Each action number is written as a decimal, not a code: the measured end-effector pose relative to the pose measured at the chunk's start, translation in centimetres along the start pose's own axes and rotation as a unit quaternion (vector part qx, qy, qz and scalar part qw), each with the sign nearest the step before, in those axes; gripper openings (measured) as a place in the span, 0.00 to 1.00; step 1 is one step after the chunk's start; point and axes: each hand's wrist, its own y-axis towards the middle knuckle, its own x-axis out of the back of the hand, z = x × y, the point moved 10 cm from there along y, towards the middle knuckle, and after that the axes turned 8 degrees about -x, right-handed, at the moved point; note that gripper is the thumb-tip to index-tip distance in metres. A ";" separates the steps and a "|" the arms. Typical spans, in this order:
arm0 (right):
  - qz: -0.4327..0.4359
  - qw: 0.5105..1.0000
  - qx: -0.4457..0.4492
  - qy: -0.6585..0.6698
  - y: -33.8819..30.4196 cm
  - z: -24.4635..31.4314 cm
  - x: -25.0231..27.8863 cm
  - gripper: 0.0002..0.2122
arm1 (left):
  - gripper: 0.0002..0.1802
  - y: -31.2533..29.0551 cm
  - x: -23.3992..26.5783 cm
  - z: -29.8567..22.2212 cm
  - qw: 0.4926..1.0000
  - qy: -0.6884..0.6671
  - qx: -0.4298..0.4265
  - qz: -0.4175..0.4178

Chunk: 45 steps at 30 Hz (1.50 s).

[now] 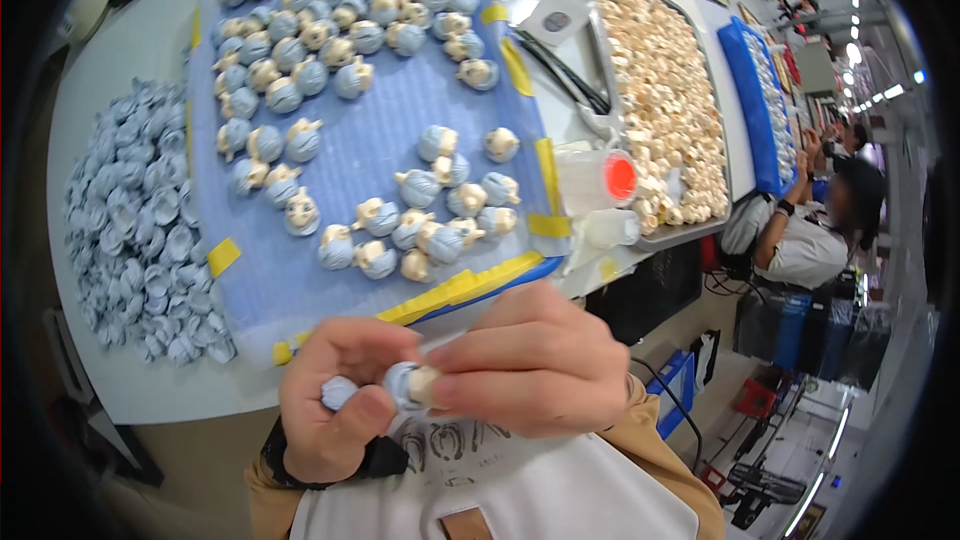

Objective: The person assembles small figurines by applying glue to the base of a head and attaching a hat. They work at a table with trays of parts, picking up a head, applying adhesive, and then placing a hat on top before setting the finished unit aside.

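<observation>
My left hand and my right hand meet in front of my apron, just off the table's near edge. Between their fingertips is a small doll head, cream on its right side with a blue hair shell on its left. My right thumb and fingers pinch the cream side; my left fingers and thumb press on the blue side. A second blue hair shell rests in the curl of my left hand. Beyond the hands, a blue tray lined with film and edged in yellow tape bears many doll heads with blue hair.
Loose blue hair shells lie heaped at the left. To the right, a metal tray holds cream doll parts, beside a clear red-centred container, a white bottle and black tweezers. Another person sits farther right.
</observation>
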 end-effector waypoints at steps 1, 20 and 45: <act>0.002 1.000 0.011 -0.013 -0.1 0.2 -0.1 0.13 | 0.21 -0.1 0.3 0.1 1.000 -0.001 -0.001 -0.018; -0.023 0.981 -0.013 -0.191 -0.7 0.3 -2.5 0.17 | 0.22 -0.1 1.3 -0.3 0.975 0.201 0.027 -0.095; -0.075 0.935 -0.123 -0.325 0.2 -1.5 2.1 0.15 | 0.17 -0.1 2.2 -4.8 0.989 -0.078 -0.121 -0.025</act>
